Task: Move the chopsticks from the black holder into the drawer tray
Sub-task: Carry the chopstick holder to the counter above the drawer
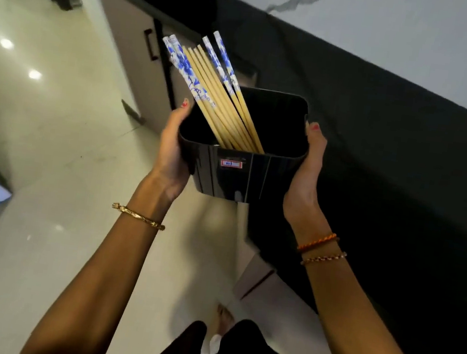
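Observation:
A glossy black holder [244,175] with a small red-edged label hangs in the air in front of me, gripped from both sides. My left hand [171,154] clasps its left wall and my right hand [306,174] clasps its right wall. Several wooden chopsticks [222,98] with blue-and-white patterned tops stand inside it, leaning up and to the left past the rim. No drawer tray is in view.
A dark countertop [394,144] runs along the right under a white marble wall. Beige cabinet fronts with a black handle [151,44] stand behind the holder. A shiny pale tiled floor [54,129] spreads to the left and below, with my foot near the bottom.

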